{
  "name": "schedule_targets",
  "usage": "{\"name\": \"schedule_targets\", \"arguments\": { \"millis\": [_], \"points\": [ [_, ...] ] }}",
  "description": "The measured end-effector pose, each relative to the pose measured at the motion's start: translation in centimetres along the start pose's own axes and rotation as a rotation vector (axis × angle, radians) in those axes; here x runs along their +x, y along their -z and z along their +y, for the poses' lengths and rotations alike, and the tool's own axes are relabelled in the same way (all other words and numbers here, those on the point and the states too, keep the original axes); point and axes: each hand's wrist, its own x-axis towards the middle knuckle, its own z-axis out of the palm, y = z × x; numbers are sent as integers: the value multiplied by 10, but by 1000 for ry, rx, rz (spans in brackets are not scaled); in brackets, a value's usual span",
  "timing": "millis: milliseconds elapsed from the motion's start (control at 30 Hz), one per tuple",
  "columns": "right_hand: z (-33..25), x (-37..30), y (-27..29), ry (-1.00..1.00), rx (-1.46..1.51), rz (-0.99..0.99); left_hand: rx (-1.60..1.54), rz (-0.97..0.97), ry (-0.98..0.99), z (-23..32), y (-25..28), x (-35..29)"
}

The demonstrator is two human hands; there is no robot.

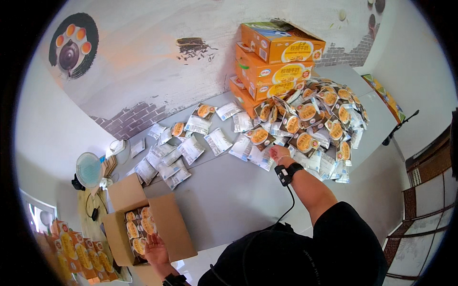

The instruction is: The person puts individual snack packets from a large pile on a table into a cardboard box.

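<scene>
My left hand (156,249) is at the near right side of an open cardboard box (172,224), palm up. Its fingers are stretched out against the brown and orange packets (135,231) lined up inside. My right hand (280,152) is at the near left edge of a large heap of the same packets (305,114). Its fingers are curled onto a white-backed packet (261,157), pinching its edge; the fingertips are partly hidden. Several loose packets (191,148) lie spread over the grey table, mostly with their white backs up.
Orange cartons (281,52) stand stacked against the wall behind the heap. A small pale blue fan (88,169) is on the left beside a wooden surface. More orange cartons (78,255) stand at the lower left. A black cable (292,205) hangs from my right wrist.
</scene>
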Motion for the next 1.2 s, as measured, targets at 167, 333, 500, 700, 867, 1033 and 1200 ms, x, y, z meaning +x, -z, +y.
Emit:
{"name": "schedule_targets", "arguments": {
  "millis": [167, 333, 500, 700, 867, 1033, 1200],
  "points": [
    [-10, 39, 1, -45, -45, 26, 0, 3, 13, -17, -22, -22],
    [-16, 53, -5, -126, 109, 25, -22, -5, 3, -30, -28, -32],
    [-26, 31, -36, -154, 142, 119, 4, 79, -8, -37, -19, -38],
    [-34, 30, -58, -166, 50, 70, -17, 49, 45, -45, -27, -40],
    [-25, 16, -63, -74, -195, 62, 10, 24, 93, -53, -34, -40],
    [-11, -2, -66, -54, -134, 76, 33, -16, 140, -56, -35, -36],
    [4, -52, -72, -8, -119, 67, -8, -61, 250, -62, -40, -36]
  ]
}}
